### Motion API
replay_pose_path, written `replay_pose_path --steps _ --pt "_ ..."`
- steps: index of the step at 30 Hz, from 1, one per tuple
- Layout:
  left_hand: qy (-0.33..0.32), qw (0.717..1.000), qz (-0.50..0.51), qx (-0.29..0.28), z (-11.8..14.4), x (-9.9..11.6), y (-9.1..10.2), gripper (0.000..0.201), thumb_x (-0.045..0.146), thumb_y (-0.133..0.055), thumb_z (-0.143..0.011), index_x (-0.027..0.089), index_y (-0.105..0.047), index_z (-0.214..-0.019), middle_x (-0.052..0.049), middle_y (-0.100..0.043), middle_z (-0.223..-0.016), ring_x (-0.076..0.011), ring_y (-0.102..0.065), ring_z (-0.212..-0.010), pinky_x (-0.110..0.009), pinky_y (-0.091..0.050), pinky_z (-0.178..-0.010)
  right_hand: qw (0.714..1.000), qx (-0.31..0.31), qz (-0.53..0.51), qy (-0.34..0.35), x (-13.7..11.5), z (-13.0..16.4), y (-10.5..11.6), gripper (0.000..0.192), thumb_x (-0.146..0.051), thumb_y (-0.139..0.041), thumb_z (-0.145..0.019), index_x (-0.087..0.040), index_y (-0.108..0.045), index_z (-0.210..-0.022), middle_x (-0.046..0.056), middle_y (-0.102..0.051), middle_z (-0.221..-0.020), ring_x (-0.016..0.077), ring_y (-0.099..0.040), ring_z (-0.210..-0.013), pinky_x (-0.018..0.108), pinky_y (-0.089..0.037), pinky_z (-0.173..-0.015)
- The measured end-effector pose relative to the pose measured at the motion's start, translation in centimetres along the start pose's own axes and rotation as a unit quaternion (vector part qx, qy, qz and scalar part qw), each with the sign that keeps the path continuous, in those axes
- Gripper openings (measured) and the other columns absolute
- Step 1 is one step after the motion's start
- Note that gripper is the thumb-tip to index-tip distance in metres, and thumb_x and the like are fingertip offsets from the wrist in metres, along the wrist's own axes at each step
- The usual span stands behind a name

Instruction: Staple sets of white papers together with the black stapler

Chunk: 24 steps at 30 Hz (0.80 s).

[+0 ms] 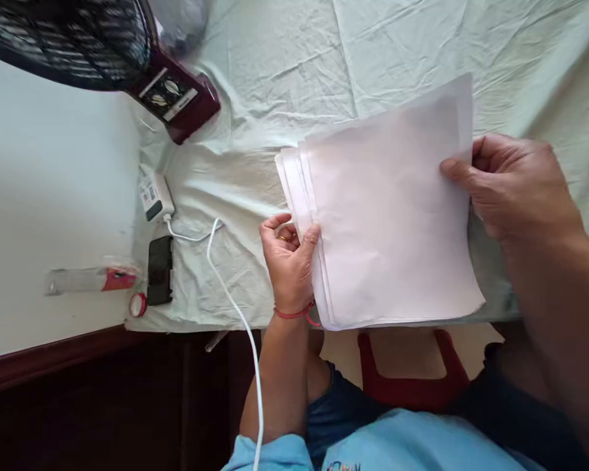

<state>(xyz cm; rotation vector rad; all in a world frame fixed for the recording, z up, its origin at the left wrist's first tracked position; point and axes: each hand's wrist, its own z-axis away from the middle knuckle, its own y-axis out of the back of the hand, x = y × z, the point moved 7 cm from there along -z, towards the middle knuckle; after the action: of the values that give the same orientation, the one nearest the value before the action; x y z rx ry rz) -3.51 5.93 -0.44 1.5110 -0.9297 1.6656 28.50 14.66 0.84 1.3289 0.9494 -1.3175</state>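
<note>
Several sheets of white paper (pixel 392 222) lie loosely stacked between my two hands, held above the front part of the cloth-covered table. My left hand (pixel 289 261) pinches the stack's left edge, thumb on top and fingers beneath. A ring and a red string bracelet show on that hand and wrist. At the right edge, my right hand (pixel 525 183) grips the paper with its thumb on the face and its fingers behind. The sheets are fanned out a little at the left, so their edges are offset. The fingers under the paper are partly hidden.
A dark red fan (pixel 191 98) stands at the back left. Along the left side are a white power adapter (pixel 156 195) with a white cable (pixel 235 307), a black phone (pixel 160 270), a clear bottle (pixel 86 280) and a red cap (pixel 137 305). A red stool (pixel 412 389) is below the table edge.
</note>
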Motion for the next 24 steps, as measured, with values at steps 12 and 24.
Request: replay_pose_path --steps 12,24 --pt "0.015 0.995 -0.083 -0.055 0.6 -0.5 -0.4 0.037 0.054 -0.090 -0.088 0.019 -0.085 -0.099 -0.005 -0.086 -0.098 -0.0163 -0.075 -0.083 -0.027 -0.059 -0.078 0.998 0.019 0.059 0.016 -0.7 0.2 0.5 0.010 -0.013 -0.081 -0.092 -0.021 -0.088 -0.090 -0.005 -0.067 -0.068 0.0004 -0.051 -0.055 0.014 -0.038 -0.047" --pt "0.020 0.995 -0.086 -0.046 0.6 -0.6 0.0 0.034 0.051 -0.085 -0.094 0.019 -0.085 -0.106 -0.007 -0.087 -0.107 -0.0194 -0.079 -0.093 -0.030 -0.060 -0.083 0.995 0.010 0.098 0.020 -0.2 -0.2 0.9 0.016 -0.014 -0.075 -0.094 -0.021 -0.080 -0.080 -0.006 -0.055 -0.060 0.0011 -0.040 -0.045 0.019 -0.024 -0.040"
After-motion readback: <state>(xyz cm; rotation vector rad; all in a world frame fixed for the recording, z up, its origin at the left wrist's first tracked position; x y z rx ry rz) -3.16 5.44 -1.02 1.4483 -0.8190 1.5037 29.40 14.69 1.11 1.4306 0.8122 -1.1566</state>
